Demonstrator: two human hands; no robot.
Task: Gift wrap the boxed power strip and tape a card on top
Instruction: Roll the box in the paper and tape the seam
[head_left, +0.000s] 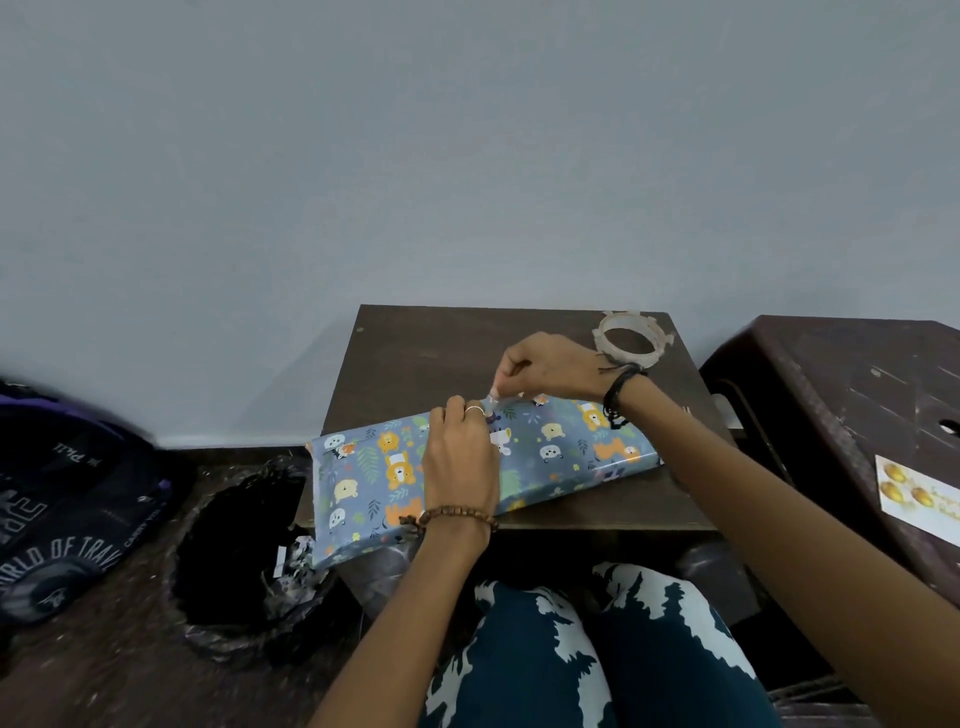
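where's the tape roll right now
In the head view the tape roll sits at the far right corner of the small brown table, just behind the right hand.

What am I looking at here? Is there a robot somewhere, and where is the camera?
There is no robot. A person does the job with bare hands, and one wide camera on their head looks forward and down, so you see their arms, their lap and the wall beyond.

On a small dark table lies a box wrapped in blue animal-print paper. The left hand rests on top of it and pinches at the far edge. The right hand pinches a small piece of tape at that same edge, seemingly sticking the paper down.

A tape roll sits at the table's far right corner. On a dark stool to the right lies a card, not yet taped on. On the floor to the left are a bin and a bag.
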